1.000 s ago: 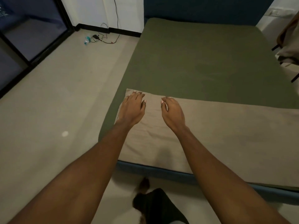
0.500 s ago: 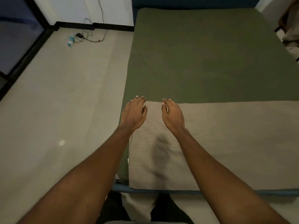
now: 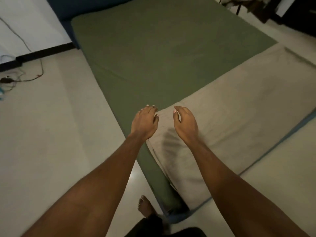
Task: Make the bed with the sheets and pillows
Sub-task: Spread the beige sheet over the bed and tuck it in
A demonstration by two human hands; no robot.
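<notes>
View: we have swung round since a second ago; the bed now runs diagonally from 6 towards 12 o'clock instead of lying square ahead of us.
Green fitted sheet (image 3: 162, 53): it covers the mattress smoothly, unchanged, filling the centre out to 12 o'clock.
Beige sheet (image 3: 239, 108): folded into a band, it lies across the foot of the bed from the centre out to 3 o'clock; its near corner sits closer to the mattress edge than before.
Left hand (image 3: 145, 122): flat on the fold half a second ago, it now hovers at the corner, fingers loosely bent and grasping nothing.
Right hand (image 3: 185, 124): just beside the left, above the beige fold, thumb apart from the fingers, released.
Meaning: we judge the band squared up and let go; unfolding it towards the head is not yet done, and no pillows are in view.
Floor (image 3: 51, 134): pale and bare, at 9 o'clock.
Dark furniture (image 3: 290, 17): stands off the bed at 1 o'clock.
Cables (image 3: 25, 77): trail at 10 o'clock, well apart from the bed.
Bare foot (image 3: 145, 206): at 6 o'clock, near the bed corner.
Obstruction: nothing lies on the green sheet.
</notes>
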